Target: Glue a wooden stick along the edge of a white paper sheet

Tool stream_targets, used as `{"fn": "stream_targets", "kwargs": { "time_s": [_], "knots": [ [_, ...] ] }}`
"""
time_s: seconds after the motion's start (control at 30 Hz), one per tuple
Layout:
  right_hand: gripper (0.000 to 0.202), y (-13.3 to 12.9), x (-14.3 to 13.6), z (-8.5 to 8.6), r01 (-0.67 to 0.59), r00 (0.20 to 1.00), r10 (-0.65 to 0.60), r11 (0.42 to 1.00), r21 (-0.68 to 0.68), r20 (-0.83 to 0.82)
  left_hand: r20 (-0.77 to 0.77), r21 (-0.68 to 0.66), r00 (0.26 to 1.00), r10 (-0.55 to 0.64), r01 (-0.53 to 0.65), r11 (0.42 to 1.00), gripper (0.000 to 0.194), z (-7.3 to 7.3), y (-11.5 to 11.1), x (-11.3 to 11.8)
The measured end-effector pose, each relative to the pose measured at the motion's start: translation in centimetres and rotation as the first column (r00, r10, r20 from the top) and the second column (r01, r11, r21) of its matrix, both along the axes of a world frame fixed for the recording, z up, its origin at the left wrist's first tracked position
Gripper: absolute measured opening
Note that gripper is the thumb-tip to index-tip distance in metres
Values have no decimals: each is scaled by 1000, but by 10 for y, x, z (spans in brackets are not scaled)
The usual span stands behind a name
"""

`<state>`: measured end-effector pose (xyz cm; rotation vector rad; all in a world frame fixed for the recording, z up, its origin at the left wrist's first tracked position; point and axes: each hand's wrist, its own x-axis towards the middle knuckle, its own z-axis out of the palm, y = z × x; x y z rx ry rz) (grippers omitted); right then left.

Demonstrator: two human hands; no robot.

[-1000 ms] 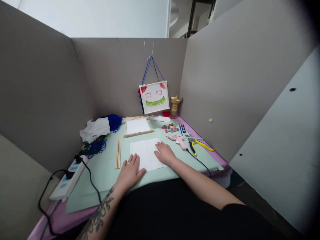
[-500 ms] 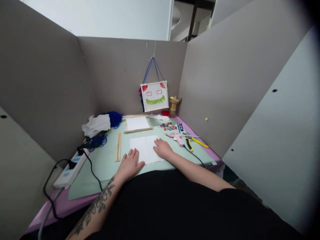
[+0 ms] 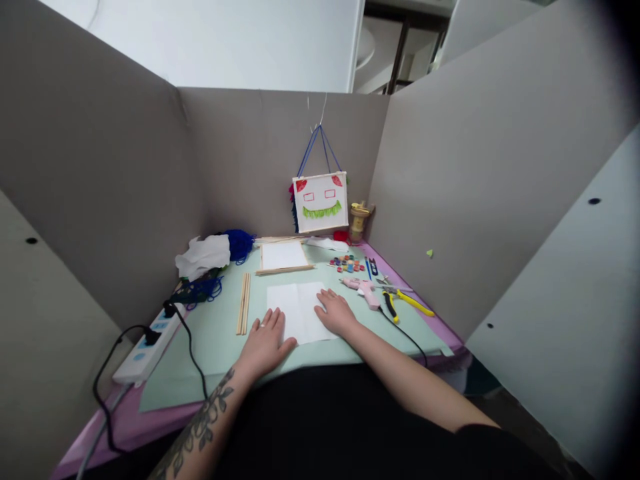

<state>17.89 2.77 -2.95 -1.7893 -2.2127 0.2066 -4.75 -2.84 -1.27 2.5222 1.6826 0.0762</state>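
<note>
A white sheet of paper [image 3: 299,308] with a faint crease down its middle lies at the near side of the table. My left hand [image 3: 265,341] rests flat on its lower left edge, fingers stretched out. On the paper's right edge lies my right hand [image 3: 336,312], also flat with fingers extended. Left of the paper are several thin wooden sticks [image 3: 243,303] side by side. Behind it sits a white panel [image 3: 283,255] edged with wooden sticks. A pink hot glue gun [image 3: 363,288] lies right of my right hand.
Yellow-handled pliers [image 3: 415,303] and small paint pots [image 3: 347,265] are at the right. A decorated panel [image 3: 321,200] hangs on blue yarn at the back. White cloth-like material [image 3: 204,257], blue yarn [image 3: 239,245] and a power strip [image 3: 150,347] line the left. Grey partitions [image 3: 280,133] surround the table.
The view has shifted, so the whole scene sits slightly lower and further right. Both hands stay flat on the paper, and nothing on the table has visibly moved.
</note>
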Motion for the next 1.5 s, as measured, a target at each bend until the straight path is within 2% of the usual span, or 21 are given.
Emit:
{"fn": "stream_targets", "kwargs": {
  "time_s": [0.47, 1.5],
  "knots": [
    [51, 0, -1, 2, -2, 998, 2, 1000, -2, -65, -37, -32, 999, 12, -13, 999, 72, 11, -2, 3],
    [50, 3, 1, 0, -11, 997, 11, 1000, -9, -71, -24, -31, 1000, 4, -5, 1000, 72, 10, 0, 3]
  ]
}}
